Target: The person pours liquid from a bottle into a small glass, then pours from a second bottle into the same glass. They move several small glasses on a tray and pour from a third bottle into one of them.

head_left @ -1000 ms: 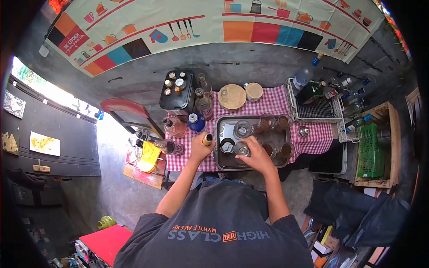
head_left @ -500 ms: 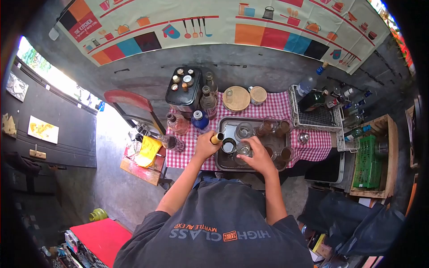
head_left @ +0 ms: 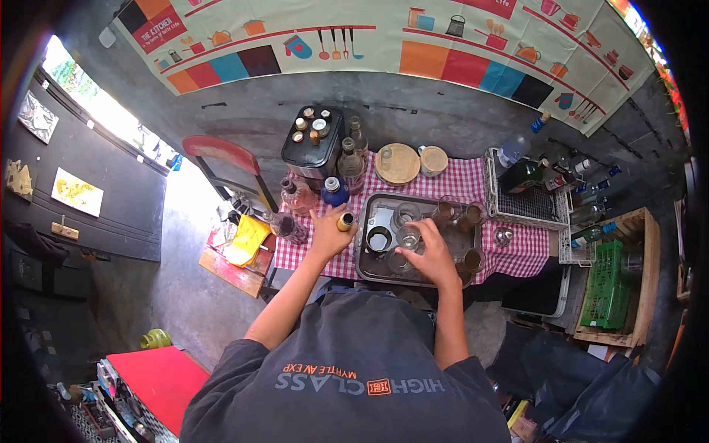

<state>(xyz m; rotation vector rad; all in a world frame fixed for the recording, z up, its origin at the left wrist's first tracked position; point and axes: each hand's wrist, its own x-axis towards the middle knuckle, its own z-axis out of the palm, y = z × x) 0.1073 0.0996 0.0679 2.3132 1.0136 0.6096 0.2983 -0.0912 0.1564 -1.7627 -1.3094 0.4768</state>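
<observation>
My left hand (head_left: pixel 334 232) is wrapped around a bottle with a gold-coloured neck (head_left: pixel 345 221), over the checked cloth left of the tray; some of its fingers are stretched toward the blue bottle (head_left: pixel 334 193). Above the front middle of the grey tray (head_left: pixel 360 255), my right hand (head_left: pixel 432 253) holds a small clear glass (head_left: pixel 408 236) between thumb and fingers. Beside it stand a dark-rimmed cup (head_left: pixel 379 238) and a clear glass (head_left: pixel 405 214). Glasses with brown contents (head_left: pixel 471 215) stand on the tray's right side.
A pink bottle (head_left: pixel 298 197) and a black canister (head_left: pixel 312 148) with caps on top stand at the left. Two round wooden lids (head_left: pixel 396 164) lie behind the tray. A wire rack (head_left: pixel 526 198) with bottles is at the right, near a green crate (head_left: pixel 607 284).
My left hand has moved left with the bottle, away from the tray and nearer the blue bottle. My right hand still holds the small glass over the tray. The view has shifted slightly.
</observation>
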